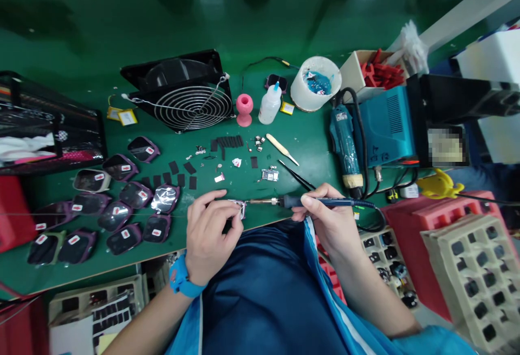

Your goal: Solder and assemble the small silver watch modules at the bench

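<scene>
Where hands work, green bench (325,138), glossy green floor (122,14).

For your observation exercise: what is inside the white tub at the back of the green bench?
Inside the white tub, blue material with a few small red and white bits shows near the top. The tub's wall hides whatever lies deeper, so its fill level cannot be seen.
</scene>
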Tool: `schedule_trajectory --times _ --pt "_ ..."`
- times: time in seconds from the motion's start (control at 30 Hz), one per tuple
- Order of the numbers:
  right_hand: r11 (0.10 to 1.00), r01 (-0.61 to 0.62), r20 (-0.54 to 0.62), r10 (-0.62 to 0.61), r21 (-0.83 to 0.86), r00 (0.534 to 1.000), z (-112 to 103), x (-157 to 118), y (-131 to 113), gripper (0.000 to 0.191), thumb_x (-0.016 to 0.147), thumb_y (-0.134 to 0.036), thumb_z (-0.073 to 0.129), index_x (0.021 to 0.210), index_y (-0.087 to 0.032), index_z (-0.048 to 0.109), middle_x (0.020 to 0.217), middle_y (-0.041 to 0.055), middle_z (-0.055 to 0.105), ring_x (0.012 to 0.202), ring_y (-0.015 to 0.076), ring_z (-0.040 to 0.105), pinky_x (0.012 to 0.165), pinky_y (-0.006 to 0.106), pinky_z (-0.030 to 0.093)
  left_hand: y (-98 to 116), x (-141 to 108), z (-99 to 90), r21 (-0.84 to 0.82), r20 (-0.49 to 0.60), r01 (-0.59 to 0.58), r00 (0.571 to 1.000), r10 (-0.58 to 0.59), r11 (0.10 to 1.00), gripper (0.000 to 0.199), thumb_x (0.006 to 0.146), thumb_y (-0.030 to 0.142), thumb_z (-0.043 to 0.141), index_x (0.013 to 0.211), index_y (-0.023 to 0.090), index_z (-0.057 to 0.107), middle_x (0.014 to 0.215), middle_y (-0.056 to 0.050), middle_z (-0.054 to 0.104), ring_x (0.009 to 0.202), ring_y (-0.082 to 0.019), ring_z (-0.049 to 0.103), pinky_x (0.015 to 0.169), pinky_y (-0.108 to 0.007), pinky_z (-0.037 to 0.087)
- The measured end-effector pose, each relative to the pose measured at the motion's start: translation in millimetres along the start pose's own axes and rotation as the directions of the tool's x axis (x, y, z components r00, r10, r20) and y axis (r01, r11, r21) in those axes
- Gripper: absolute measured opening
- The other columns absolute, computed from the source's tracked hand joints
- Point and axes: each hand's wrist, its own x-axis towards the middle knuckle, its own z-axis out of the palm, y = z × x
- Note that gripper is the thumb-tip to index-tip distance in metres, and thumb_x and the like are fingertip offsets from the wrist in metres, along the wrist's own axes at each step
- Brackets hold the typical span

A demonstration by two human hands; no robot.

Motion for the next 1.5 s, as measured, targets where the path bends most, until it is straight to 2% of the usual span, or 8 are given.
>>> schedule_trajectory --times 0.33,0.43,0.53,0.73,0.87,1.03,1.2,1.5 --pt "0.959 0.279 -0.014 -0.280 -0.042 0.960 -5 18 -19 0.030 0.078 -0.038 0.088 0.078 -0.021 0.063 0.066 0.0001 0.077 0.051 0.0179 0.074 0.049 0.026 0.058 -1 1 -6.1 -0.076 -0.123 0.062 0.990 -0.071 0.995 0.021 0.087 0.003 0.068 0.097 0.021 0.065 0.101 -0.005 0.072 0.105 -0.023 0.070 0.093 -0.041 0.058" --pt "0.764 0.592 -0.057 -0.623 -0.257 0.780 -5 45 -36 0.020 0.093 -0.044 0.071 0.091 -0.024 0.067 0.078 -0.0004 0.075 0.062 0.0188 0.076 0.057 0.030 0.061 -4 0 -8.7 -0.106 -0.127 0.115 0.984 -0.128 0.988 0.018 0.090 0.005 0.065 0.099 0.020 0.066 0.106 -0.005 0.070 0.105 -0.021 0.071 0.096 -0.040 0.058" --pt "0.336 0.706 0.117 -0.853 -0.623 0.509 -5 76 -46 0.018 0.098 -0.039 0.065 0.106 -0.024 0.071 0.105 0.0061 0.075 0.094 0.0228 0.076 0.085 0.039 0.063 -6 -2 -9.5 -0.199 -0.133 0.194 0.966 -0.223 0.961 0.015 0.092 0.007 0.064 0.098 0.020 0.065 0.107 -0.005 0.069 0.106 -0.021 0.071 0.096 -0.040 0.059" --pt "-0.089 0.648 0.350 -0.892 -0.757 0.286 -10 101 -43 0.025 0.099 -0.031 0.063 0.120 -0.019 0.068 0.113 0.0126 0.074 0.107 0.0259 0.071 0.094 0.043 0.059 -8 -3 -9.7 -0.288 -0.116 0.211 0.960 -0.253 0.934 0.013 0.091 0.008 0.065 0.095 0.020 0.062 0.104 -0.004 0.069 0.108 -0.023 0.072 0.095 -0.043 0.060" --pt "0.028 0.684 0.343 -0.850 -0.729 0.400 -14 86 -40 0.024 0.097 -0.033 0.068 0.118 -0.021 0.070 0.115 0.0100 0.074 0.109 0.0270 0.072 0.097 0.045 0.059 -6 0 -9.6 -0.179 -0.094 0.078 0.991 -0.096 0.981 0.019 0.086 0.003 0.068 0.089 0.021 0.061 0.090 -0.001 0.072 0.106 -0.023 0.070 0.093 -0.042 0.059" --pt "0.569 0.661 -0.063 -0.779 -0.489 0.624 -13 38 -37 0.024 0.082 -0.033 0.086 0.100 -0.024 0.074 0.088 0.0009 0.075 0.075 0.0224 0.077 0.069 0.038 0.063 -3 -1 -6.0 -0.096 -0.048 -0.008 0.999 0.003 0.995 0.021 0.085 0.002 0.068 0.090 0.021 0.061 0.090 0.000 0.076 0.103 -0.022 0.069 0.094 -0.042 0.058" --pt "0.893 0.422 0.079 -0.415 -0.156 0.906 -13 4 -19 0.021 0.074 -0.030 0.092 0.088 -0.024 0.077 0.076 -0.0018 0.076 0.063 0.0208 0.078 0.059 0.032 0.063 -2 -4 -2.6 -0.048 -0.042 0.009 0.999 -0.011 0.999 0.022 0.083 0.002 0.069 0.091 0.022 0.062 0.091 -0.001 0.077 0.107 -0.025 0.067 0.094 -0.044 0.057" --pt "0.962 0.250 0.076 -0.243 -0.109 0.967 -2 -2 0 0.024 0.077 -0.023 0.089 0.075 -0.024 0.065 0.068 -0.0073 0.076 0.057 0.0152 0.075 0.111 0.047 0.053 -2 -2 -2.0 -0.037 -0.028 -0.009 1.000 0.008 0.999 0.023 0.083 0.002 0.069 0.090 0.023 0.060 0.090 0.000 0.076 0.105 -0.024 0.069 0.095 -0.045 0.057"
